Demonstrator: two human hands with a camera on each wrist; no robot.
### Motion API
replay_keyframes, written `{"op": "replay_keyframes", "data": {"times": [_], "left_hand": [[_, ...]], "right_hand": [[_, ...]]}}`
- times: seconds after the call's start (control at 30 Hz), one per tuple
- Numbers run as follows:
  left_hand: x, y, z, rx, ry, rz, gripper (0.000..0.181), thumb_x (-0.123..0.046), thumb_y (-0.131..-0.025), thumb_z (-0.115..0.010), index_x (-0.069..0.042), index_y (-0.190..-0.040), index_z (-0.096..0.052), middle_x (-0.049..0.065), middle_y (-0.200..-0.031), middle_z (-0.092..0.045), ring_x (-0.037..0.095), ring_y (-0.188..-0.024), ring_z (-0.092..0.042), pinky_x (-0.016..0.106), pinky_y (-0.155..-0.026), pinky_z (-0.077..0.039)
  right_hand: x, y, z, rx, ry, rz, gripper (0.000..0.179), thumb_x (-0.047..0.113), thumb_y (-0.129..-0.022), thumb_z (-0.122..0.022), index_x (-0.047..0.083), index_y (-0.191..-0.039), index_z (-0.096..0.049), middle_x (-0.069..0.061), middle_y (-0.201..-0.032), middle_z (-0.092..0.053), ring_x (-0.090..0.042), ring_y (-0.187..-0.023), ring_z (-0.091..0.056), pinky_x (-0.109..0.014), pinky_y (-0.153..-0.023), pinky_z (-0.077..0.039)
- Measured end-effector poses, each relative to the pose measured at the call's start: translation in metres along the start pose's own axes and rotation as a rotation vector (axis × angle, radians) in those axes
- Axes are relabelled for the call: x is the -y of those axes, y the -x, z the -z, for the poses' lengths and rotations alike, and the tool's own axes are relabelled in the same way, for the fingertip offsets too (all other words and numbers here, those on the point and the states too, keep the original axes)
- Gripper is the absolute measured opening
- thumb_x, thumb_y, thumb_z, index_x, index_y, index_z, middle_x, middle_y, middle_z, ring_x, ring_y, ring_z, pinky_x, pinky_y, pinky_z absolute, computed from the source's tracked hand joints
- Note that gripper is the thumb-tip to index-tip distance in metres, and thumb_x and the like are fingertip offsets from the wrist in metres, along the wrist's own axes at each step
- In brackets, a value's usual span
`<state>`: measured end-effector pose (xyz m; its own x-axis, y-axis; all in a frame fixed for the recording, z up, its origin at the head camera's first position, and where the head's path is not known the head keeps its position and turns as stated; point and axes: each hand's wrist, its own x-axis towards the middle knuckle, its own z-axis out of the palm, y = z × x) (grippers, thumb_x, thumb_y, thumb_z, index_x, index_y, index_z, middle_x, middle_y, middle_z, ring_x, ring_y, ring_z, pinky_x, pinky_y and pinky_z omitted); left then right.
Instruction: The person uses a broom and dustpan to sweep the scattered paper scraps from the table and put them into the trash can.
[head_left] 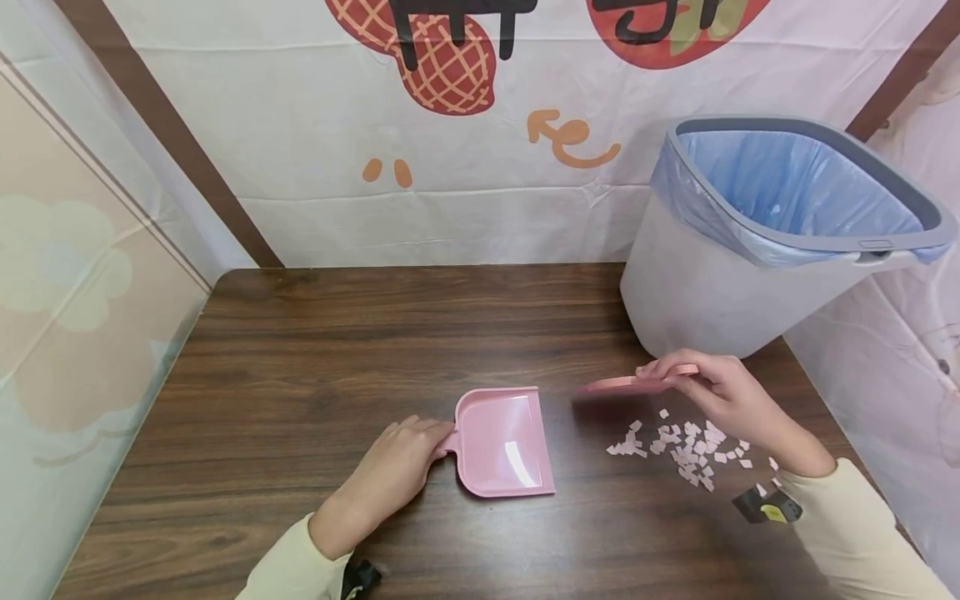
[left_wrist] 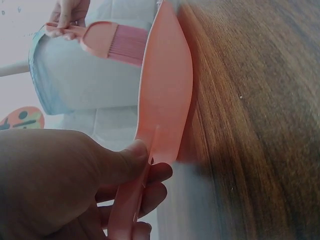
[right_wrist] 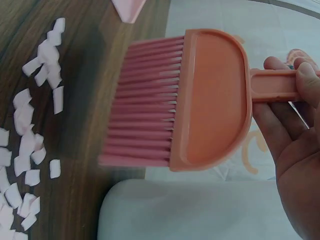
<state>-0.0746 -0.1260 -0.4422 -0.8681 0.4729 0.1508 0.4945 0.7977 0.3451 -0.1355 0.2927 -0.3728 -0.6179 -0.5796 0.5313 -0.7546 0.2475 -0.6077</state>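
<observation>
A pink dustpan (head_left: 498,442) lies on the brown table, its wide edge facing right. My left hand (head_left: 397,462) grips its handle; in the left wrist view the thumb presses on the handle (left_wrist: 131,200) and the fingers curl beneath. In my right hand (head_left: 720,396) is the handle of a small pink brush (head_left: 626,384), held above the table. The right wrist view shows its bristles (right_wrist: 145,107) pointing toward the tabletop. Scattered paper scraps (head_left: 697,450) lie on the wood below and right of the brush, several of them clumped together.
A light grey trash bin (head_left: 697,275) with a blue bag liner (head_left: 795,183) stands at the table's back right corner, close to my right hand. A printed cloth (head_left: 300,125) hangs behind the wooden table (head_left: 337,350), with more cloth along both sides.
</observation>
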Motion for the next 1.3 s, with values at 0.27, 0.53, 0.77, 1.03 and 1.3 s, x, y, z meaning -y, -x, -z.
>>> {"op": "replay_keyframes", "data": {"times": [0.27, 0.53, 0.77, 1.03, 1.3], "left_hand": [[0.001, -0.001, -0.001, -0.017, -0.017, -0.014, 0.020, -0.008, -0.092, -0.072, -0.007, -0.112, -0.072, 0.006, -0.106, -0.074, 0.024, -0.093, -0.066, 0.046, -0.078, -0.053], [0.001, -0.002, 0.000, -0.022, -0.001, -0.012, 0.019, -0.007, -0.092, -0.073, -0.007, -0.111, -0.073, 0.006, -0.105, -0.075, 0.025, -0.092, -0.066, 0.045, -0.078, -0.053], [0.000, -0.002, 0.000, -0.015, -0.001, -0.004, 0.021, -0.006, -0.092, -0.073, -0.006, -0.113, -0.073, 0.007, -0.106, -0.074, 0.026, -0.093, -0.066, 0.046, -0.079, -0.053], [0.001, -0.001, 0.000, -0.022, -0.006, -0.006, 0.022, -0.008, -0.091, -0.073, -0.006, -0.113, -0.073, 0.007, -0.107, -0.074, 0.027, -0.094, -0.067, 0.047, -0.079, -0.053], [0.001, -0.001, 0.000, -0.019, -0.007, -0.005, 0.023, -0.006, -0.091, -0.073, -0.005, -0.114, -0.072, 0.008, -0.107, -0.074, 0.028, -0.096, -0.067, 0.049, -0.082, -0.053]], "right_hand": [[-0.009, 0.010, 0.000, -0.028, 0.117, -0.032, 0.048, -0.032, -0.073, -0.067, 0.005, -0.104, -0.072, -0.009, -0.106, -0.075, -0.002, -0.111, -0.066, -0.014, -0.095, -0.047], [-0.013, 0.022, 0.000, -0.014, 0.100, -0.115, 0.046, -0.030, -0.080, -0.063, 0.008, -0.105, -0.070, -0.008, -0.105, -0.075, 0.000, -0.111, -0.065, -0.013, -0.095, -0.046], [-0.006, 0.029, 0.001, 0.011, 0.063, -0.152, 0.044, -0.029, -0.081, -0.062, 0.008, -0.103, -0.070, -0.005, -0.105, -0.075, -0.001, -0.110, -0.066, -0.015, -0.093, -0.048], [0.009, 0.028, -0.008, -0.039, 0.017, -0.157, 0.040, -0.028, -0.083, -0.060, 0.005, -0.104, -0.068, -0.006, -0.103, -0.075, -0.007, -0.102, -0.069, -0.015, -0.084, -0.051], [0.032, 0.022, -0.015, -0.359, 0.211, -0.255, 0.026, -0.022, -0.088, -0.061, -0.004, -0.106, -0.066, -0.001, -0.102, -0.075, 0.000, -0.088, -0.069, -0.010, -0.068, -0.050]]}}
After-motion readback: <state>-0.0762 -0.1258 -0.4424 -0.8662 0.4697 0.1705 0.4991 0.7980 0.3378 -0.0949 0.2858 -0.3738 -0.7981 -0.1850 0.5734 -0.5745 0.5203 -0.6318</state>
